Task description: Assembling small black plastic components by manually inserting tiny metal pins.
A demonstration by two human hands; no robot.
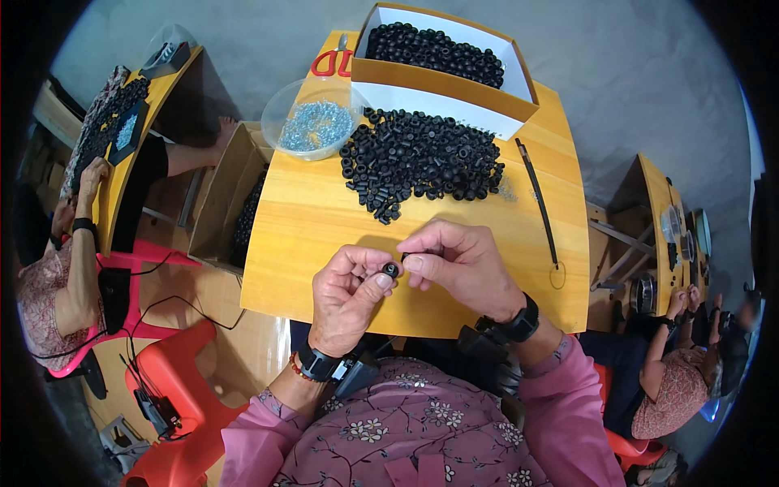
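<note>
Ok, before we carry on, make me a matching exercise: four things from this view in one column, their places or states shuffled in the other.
Things
1. Left hand
2. Clear round tub
3. Scissors
4. Thin black rod

Places and states
A. Lies on the right side of the yellow table
B. Holds a heap of pale blue pieces
C. Grips a small black piece
D. Red-handled, near the table's far left corner

Pairs: 1-C, 2-B, 3-D, 4-A
</note>
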